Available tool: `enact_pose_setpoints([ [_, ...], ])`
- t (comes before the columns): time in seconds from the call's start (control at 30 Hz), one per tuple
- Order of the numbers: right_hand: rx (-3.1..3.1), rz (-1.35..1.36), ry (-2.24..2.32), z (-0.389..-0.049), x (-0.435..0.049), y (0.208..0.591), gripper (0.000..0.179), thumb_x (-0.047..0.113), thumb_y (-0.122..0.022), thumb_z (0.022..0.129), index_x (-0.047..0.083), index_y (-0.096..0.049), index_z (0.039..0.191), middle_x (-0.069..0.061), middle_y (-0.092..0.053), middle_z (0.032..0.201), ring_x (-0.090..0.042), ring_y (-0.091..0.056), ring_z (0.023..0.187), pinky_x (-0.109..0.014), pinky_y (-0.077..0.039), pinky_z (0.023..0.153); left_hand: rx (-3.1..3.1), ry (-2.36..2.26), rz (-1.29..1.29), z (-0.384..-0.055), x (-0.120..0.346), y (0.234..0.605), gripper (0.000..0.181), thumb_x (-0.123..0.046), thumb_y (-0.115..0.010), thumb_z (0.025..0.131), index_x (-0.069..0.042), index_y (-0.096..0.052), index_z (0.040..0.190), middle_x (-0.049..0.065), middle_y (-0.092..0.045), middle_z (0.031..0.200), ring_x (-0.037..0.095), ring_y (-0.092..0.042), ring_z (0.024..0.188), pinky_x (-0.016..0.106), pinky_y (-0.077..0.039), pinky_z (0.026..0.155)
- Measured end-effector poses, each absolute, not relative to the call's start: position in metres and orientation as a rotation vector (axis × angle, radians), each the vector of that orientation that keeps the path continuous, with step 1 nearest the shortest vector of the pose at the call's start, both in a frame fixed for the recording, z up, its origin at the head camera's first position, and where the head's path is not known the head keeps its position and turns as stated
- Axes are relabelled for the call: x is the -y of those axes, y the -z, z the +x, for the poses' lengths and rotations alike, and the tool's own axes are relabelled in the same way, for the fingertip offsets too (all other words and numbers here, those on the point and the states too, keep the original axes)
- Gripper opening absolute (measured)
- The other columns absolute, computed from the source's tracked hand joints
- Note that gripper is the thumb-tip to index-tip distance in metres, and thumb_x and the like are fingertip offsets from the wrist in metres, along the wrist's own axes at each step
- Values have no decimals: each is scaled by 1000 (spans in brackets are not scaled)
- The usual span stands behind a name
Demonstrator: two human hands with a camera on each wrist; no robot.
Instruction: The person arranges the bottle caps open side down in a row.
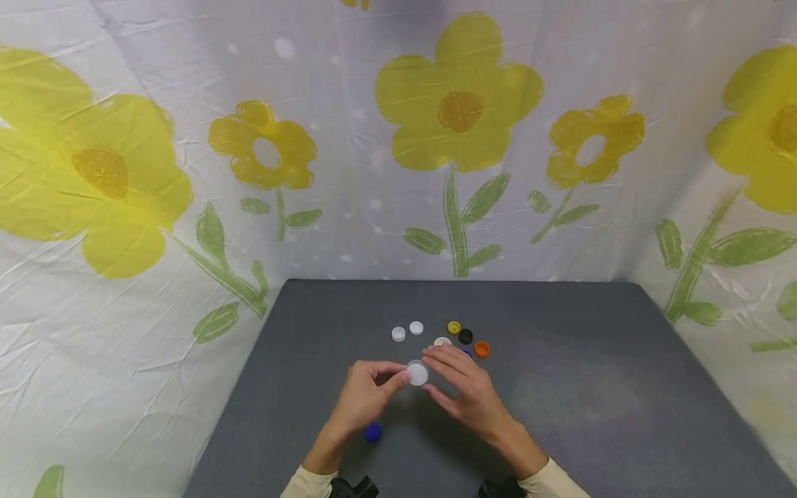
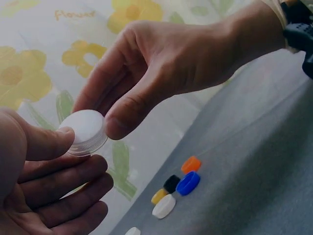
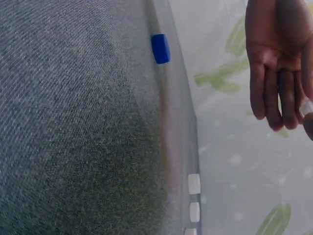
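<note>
Thumb and forefinger of the left hand (image 1: pixel 366 394), in the head view, pinch a white lid (image 1: pixel 417 373) by its left side. The right hand (image 1: pixel 470 395) is partly open on the other side, its fingers fairly straight and its thumb apart from them, the tips close by the lid; whether they touch it is hard to tell. Beyond the hands, on the grey bench (image 1: pixel 560 332), lie two white caps (image 1: pixel 398 334) at left, and at right a yellow cap (image 1: pixel 454 327), a black cap (image 1: pixel 465 336), an orange cap (image 1: pixel 481 349), a third white cap (image 1: pixel 443 341) and a blue cap (image 1: pixel 467 353), these last two partly hidden by the right hand. Another blue cap (image 1: pixel 372 433) sits near the left forearm, and a flowered sheet (image 1: pixel 349 207) hangs behind. From the left wrist, the lid is raised off the bench, its ridged side showing; the left thumb presses its top, with the other left fingers loosely spread below, while the right thumb is at its far edge. From the right wrist, the left hand shows its palm and fingers at upper right, with only a sliver of the lid at the border; a blue cap and three white caps appear along the bench.
</note>
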State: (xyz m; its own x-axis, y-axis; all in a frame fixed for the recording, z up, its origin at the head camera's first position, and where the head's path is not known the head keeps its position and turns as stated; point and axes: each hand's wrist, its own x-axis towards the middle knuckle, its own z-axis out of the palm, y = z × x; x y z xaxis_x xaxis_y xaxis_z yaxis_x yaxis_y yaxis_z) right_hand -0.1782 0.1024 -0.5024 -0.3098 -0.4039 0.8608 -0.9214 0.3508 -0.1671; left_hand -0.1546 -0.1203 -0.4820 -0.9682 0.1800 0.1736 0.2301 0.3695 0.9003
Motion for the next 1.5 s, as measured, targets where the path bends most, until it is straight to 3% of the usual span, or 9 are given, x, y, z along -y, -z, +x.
enact_pose_setpoints([
  [0.17, 1903, 1167, -851, -177, -103, 504, 45, 19, -83, 83, 0, -70, 122, -14, -69, 125, -33, -65, 116, -38, -43, 111, 2605, 1643, -384, -153, 119, 483, 19, -30, -73, 92, -15, -80, 100, -5, -78, 96, 9, -71, 87, 27, -57, 79],
  [0.3, 1975, 1142, -838, -175, -104, 507, 47, 17, -85, 80, 1, -70, 122, -12, -69, 126, -32, -64, 117, -36, -42, 112, 2586, 1404, -479, -151, 118, 483, 24, -27, -74, 92, -12, -78, 110, -2, -78, 103, 12, -72, 98, 36, -58, 88],
  [0.43, 2033, 1111, -879, -172, -106, 509, 46, 15, -85, 79, 3, -70, 121, -11, -69, 125, -31, -64, 118, -35, -42, 112, 2475, 1168, -644, -151, 119, 483, 31, -16, -79, 87, -6, -74, 116, 6, -76, 113, 19, -71, 108, 41, -55, 94],
  [0.6, 2098, 1091, -996, -168, -107, 510, 43, 15, -84, 81, 6, -71, 121, -9, -70, 124, -30, -64, 118, -32, -45, 109, 2465, 1009, -838, -150, 122, 482, 37, -11, -84, 81, -4, -74, 116, 10, -74, 117, 24, -70, 111, 40, -56, 94],
  [0.77, 2225, 1085, -1024, -163, -104, 514, 42, 20, -83, 84, 13, -70, 123, -4, -70, 123, -24, -65, 118, -38, -51, 101, 2522, 840, -882, -148, 127, 484, 34, -16, -87, 78, -10, -76, 109, 1, -76, 109, 17, -70, 106, 36, -57, 91],
  [0.97, 2341, 1136, -888, -157, -97, 522, 38, 25, -83, 84, 12, -73, 118, -1, -71, 118, -19, -66, 114, -41, -55, 95, 2585, 630, -934, -142, 132, 493, 28, -19, -88, 76, -14, -77, 100, -2, -76, 98, 15, -70, 96, 36, -56, 86],
  [1.17, 2474, 1169, -815, -151, -92, 528, 36, 29, -82, 84, 10, -75, 115, -2, -71, 119, -20, -65, 115, -41, -54, 97, 2717, 545, -938, -136, 135, 503, 22, -21, -87, 77, -17, -76, 96, -6, -75, 95, 13, -69, 95, 35, -55, 87],
  [1.5, 2585, 1235, -617, -142, -84, 536, 29, 29, -81, 82, 13, -77, 106, -4, -69, 121, -19, -64, 113, -39, -52, 99, 2788, 322, -987, -133, 134, 518, 19, -27, -89, 74, -19, -75, 83, -8, -70, 80, 12, -64, 81, 33, -54, 76],
])
